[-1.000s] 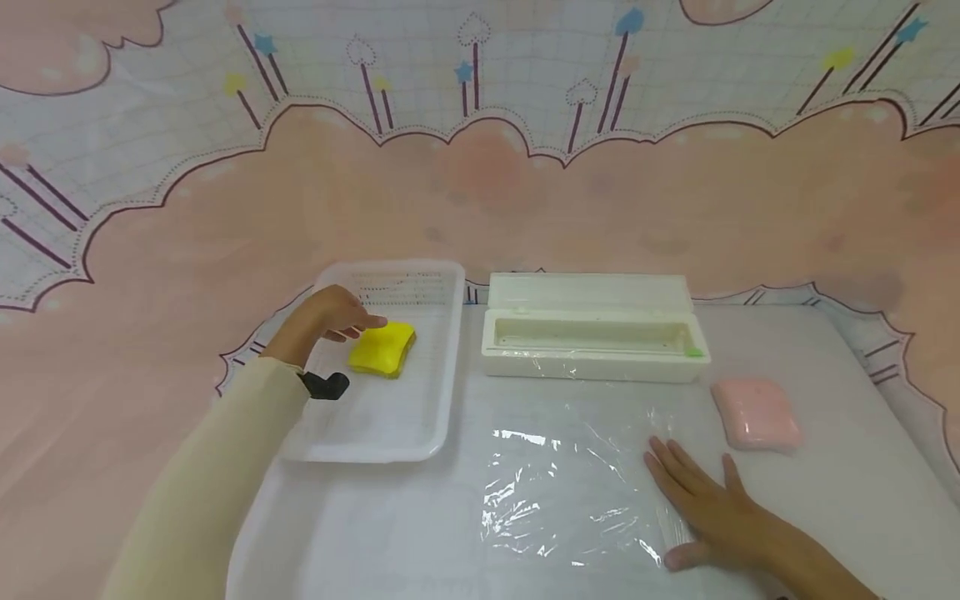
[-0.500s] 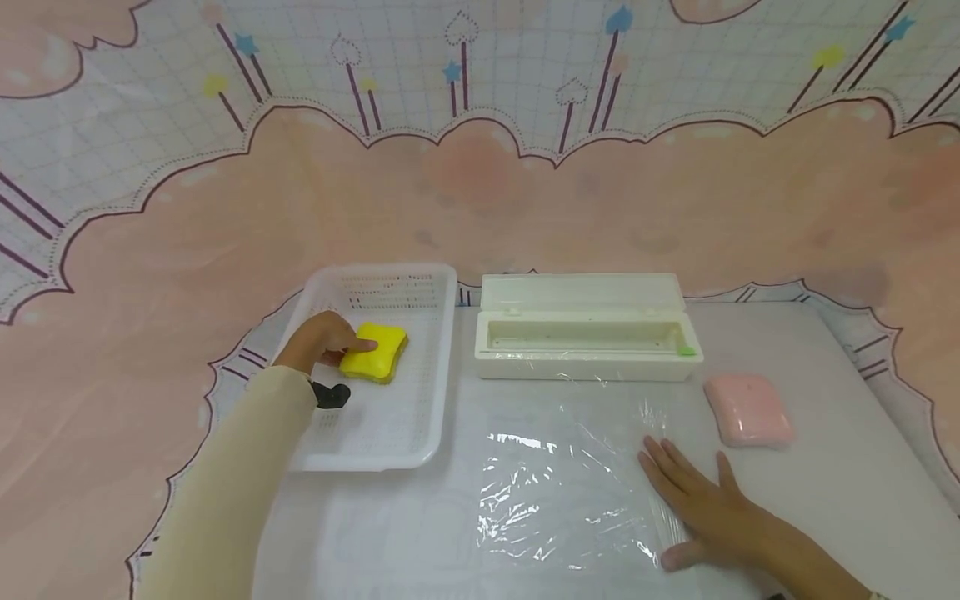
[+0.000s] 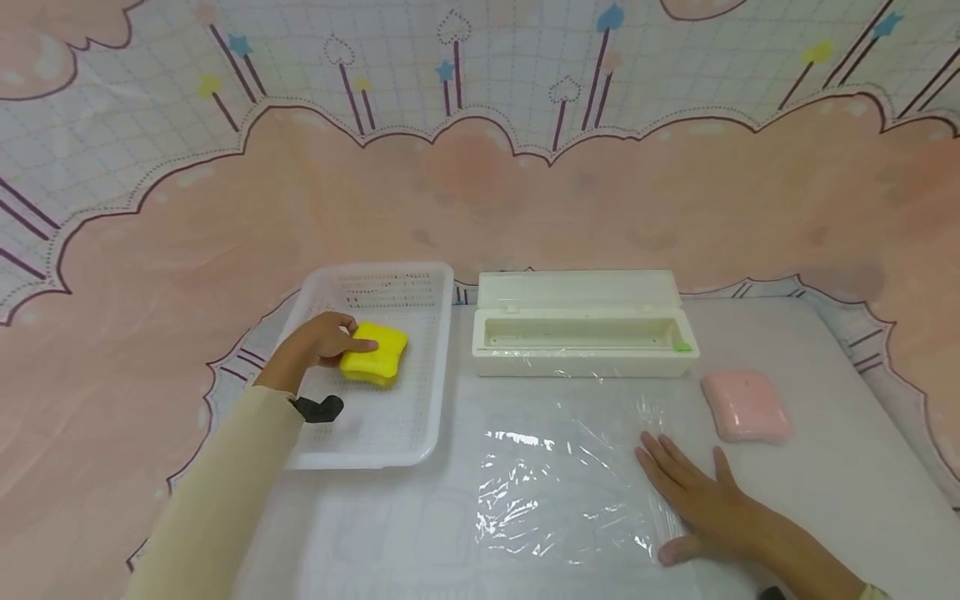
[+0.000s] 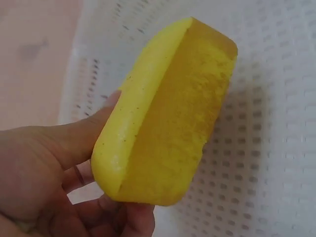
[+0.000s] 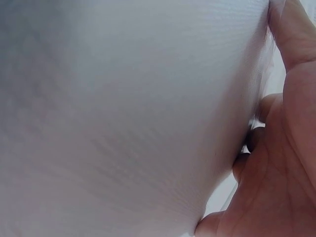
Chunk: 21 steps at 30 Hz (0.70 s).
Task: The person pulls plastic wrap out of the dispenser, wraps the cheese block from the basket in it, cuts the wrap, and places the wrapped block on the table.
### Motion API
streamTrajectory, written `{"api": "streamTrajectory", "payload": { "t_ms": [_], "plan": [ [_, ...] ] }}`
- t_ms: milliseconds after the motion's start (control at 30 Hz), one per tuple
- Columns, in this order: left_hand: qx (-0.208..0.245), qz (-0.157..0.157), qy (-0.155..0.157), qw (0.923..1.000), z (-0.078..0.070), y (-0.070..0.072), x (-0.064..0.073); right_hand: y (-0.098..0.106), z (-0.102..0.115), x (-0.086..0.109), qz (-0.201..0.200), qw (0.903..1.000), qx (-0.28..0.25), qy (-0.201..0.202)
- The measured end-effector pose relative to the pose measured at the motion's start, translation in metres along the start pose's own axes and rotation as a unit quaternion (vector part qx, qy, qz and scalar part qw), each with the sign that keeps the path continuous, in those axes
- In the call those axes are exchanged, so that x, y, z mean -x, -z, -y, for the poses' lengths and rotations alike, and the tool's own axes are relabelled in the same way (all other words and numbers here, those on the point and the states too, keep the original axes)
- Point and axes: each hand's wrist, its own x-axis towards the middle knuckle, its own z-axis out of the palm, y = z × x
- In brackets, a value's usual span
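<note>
My left hand [image 3: 324, 340] grips a yellow sponge [image 3: 375, 354], thumb on top and fingers beneath, over a white plastic basket [image 3: 444, 392]. In the left wrist view the sponge [image 4: 163, 123] is tilted, showing a smooth rounded face and a rough, porous side. A sheet of clear cling film [image 3: 562, 492] lies spread on the white tabletop in front of a white cling film dispenser [image 3: 585, 363]. My right hand [image 3: 708, 508] rests with spread fingers on the film's right edge. In the right wrist view, the fingertips [image 5: 291, 29] touch the surface.
A pink, shiny, rounded square block [image 3: 746, 407] lies right of the film. The dispenser's lid [image 3: 577, 290] stands up at the back, with a green piece [image 3: 682, 347] at its right end. A patterned cloth [image 3: 480, 200] hangs behind the table.
My left hand has come down to the yellow sponge, taken hold of it and raised it slightly in the basket. The right hand has stayed on the film; the view has shifted a little.
</note>
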Motion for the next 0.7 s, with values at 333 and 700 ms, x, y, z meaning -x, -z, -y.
{"api": "streamTrajectory", "payload": {
  "t_ms": [333,700],
  "plan": [
    [-0.008,-0.140,-0.140,0.9802,-0.026,-0.002,0.090,0.006,0.004,-0.002,0.022,0.9996,-0.014,-0.013],
    [0.005,-0.107,-0.345,0.9324,-0.095,-0.060,0.146,0.000,0.002,-0.003,0.009,0.9998,-0.019,-0.008]
  ]
}}
